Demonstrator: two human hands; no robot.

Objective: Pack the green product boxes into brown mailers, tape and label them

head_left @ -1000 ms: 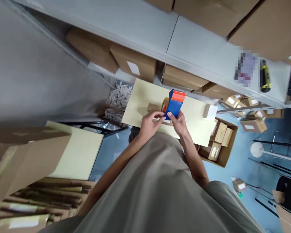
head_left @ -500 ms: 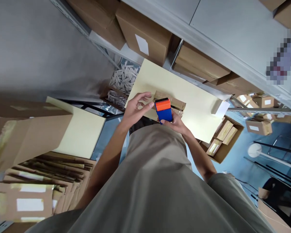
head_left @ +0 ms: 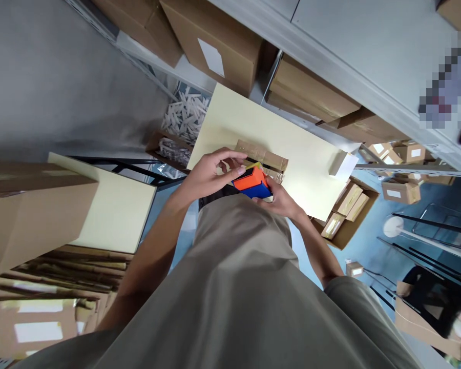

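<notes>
In my right hand [head_left: 279,199] is a small orange-and-blue block [head_left: 255,183], boxy in shape; its exact kind I cannot make out. It is tilted, showing an orange face, a blue lower part, a dark upper side and a strip of yellow. My left hand [head_left: 219,171] hovers at the block's left end with fingers curved and apart; whether its thumb touches the block I cannot tell. Just behind the hands, an opened brown cardboard box [head_left: 262,152] lies on the pale yellow tabletop [head_left: 311,159], partly hidden by the block.
A small white box [head_left: 343,165] stands at the tabletop's right end. Beyond it, a carton [head_left: 341,241] holds several smaller boxes. Large cartons [head_left: 215,38] fill the shelf behind. White strips [head_left: 186,115] are heaped at the back left; flattened cardboard [head_left: 42,328] is stacked at lower left.
The block has been tipped over in my right hand, so its dark side and a yellow strip now show. My left hand has come closer to its left end.
</notes>
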